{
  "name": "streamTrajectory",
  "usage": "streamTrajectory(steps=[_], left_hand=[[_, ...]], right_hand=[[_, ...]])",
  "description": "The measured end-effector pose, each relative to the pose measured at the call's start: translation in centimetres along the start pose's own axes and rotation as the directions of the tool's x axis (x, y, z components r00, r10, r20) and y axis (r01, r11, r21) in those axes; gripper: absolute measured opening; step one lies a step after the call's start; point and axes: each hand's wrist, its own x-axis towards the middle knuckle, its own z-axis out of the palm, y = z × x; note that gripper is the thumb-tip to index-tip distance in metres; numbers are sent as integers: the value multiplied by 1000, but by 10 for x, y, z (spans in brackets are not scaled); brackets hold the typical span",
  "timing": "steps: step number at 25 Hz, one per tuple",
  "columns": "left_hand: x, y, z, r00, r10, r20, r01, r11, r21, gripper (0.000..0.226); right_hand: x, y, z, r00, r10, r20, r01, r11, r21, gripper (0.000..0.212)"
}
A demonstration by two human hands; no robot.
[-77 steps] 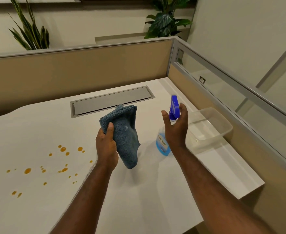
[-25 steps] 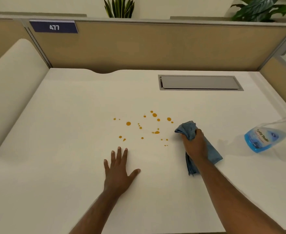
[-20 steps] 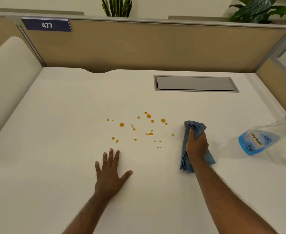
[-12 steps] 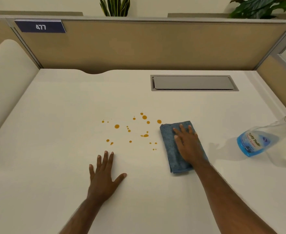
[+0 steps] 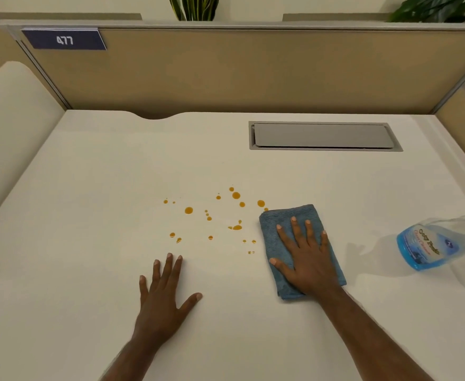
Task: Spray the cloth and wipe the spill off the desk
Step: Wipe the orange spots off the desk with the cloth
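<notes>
R hand [image 5: 309, 259] flat on folded blue cloth [image 5: 286, 218], fingers spread, pressing it to white surface [image 5: 88, 188] just R of orange spill [image 5: 220, 218]. L hand [image 5: 161, 295] flat, fingers apart, near spill. Spray bottle [image 5: 429, 247] far R.
</notes>
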Motion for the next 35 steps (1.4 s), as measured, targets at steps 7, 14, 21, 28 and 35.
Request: streamTrajectory(steps=[7,14,21,28,35], left_hand=[[-1,-1,1,1000,-4,-1,4,1000,-2,89],[-2,-1,1,1000,0,-4,0,1000,8,89],[-1,1,-1,1000,-4,0,4,999,33,88],[-2,0,1,1000,5,-6,-5,999,37,87],[-1,-2,2,1000,9,-13,-8,998,58,84]], right_hand=[[4,-10,2,979,202,-21,-202,979,12,70],[8,-13,-2,973,230,11,-231,971,56,83],[11,-20,4,954,296,-56,-296,955,-2,66],[64,-29,1,912,407,-47,-404,913,62,65],[141,-65,-3,962,272,-5,-272,961,42,60]])
